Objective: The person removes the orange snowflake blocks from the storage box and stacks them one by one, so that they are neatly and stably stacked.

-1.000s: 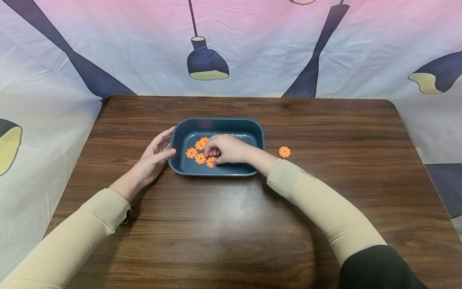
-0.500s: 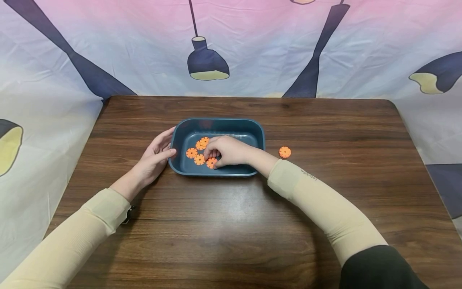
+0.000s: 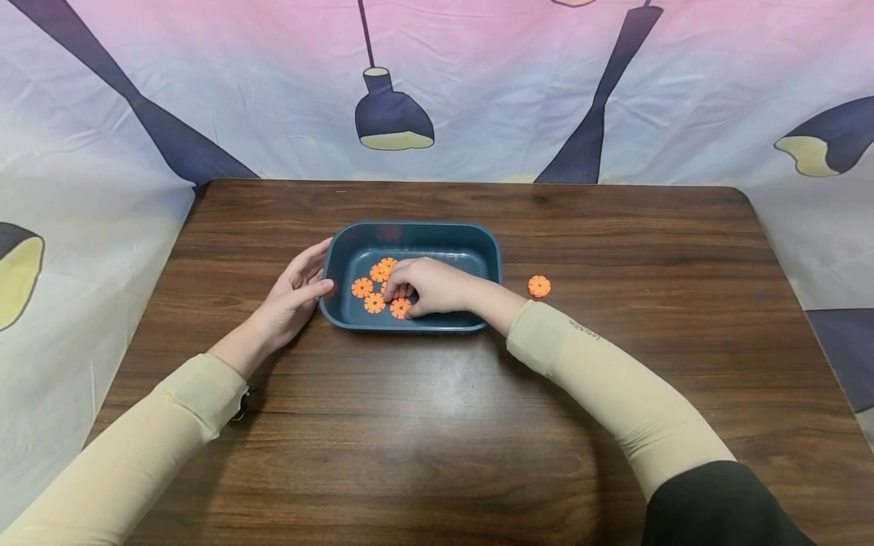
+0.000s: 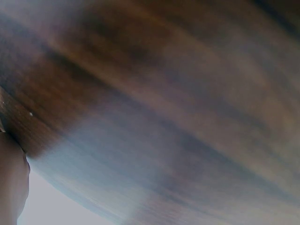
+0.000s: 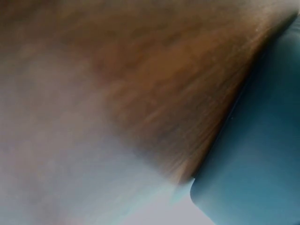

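Note:
In the head view, a dark blue-green plastic tub (image 3: 444, 324) stands on the table. My left hand (image 3: 290, 299) grips its left end, the thumb at the rim and the fingers along the outer wall. Several orange notched snowflake discs lie inside, among them a disc at the left (image 3: 362, 287) and one near the front wall (image 3: 400, 308). My right hand (image 3: 437, 287) reaches into the tub with bent fingers touching the discs. Its thumb is beside the front disc, apart from the fingers. The fingers partly cover one disc. Along the right wrist view's edge runs the tub's outer wall (image 5: 262, 154).
One more orange disc (image 3: 539, 286), seemingly on top of another, lies on the wooden table (image 3: 437, 425) right of the tub. A printed cloth (image 3: 478, 91) hangs behind the table's back edge. The left wrist view shows mostly blurred table.
Under my right fingers, one disc has slid slightly left and toward the front, and more of the disc behind it shows. My left hand and the tub have stayed in place.

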